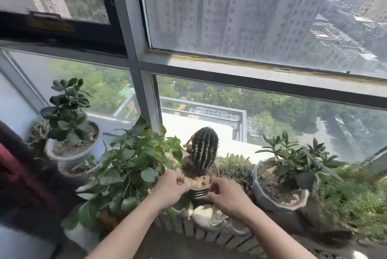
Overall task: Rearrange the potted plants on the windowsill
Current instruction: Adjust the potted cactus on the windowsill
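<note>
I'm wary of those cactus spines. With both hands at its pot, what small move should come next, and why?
Probably close both hands low on the cactus pot sides and lift straight up. The left hand and right hand flank its rim, below the spiny cactus, with leafy neighbours crowding either side.

Both bare forearms are reaching forward side by side. The left hand (170,190) and right hand (227,196) are curling their fingers inward, knuckles up, near each other.
</note>
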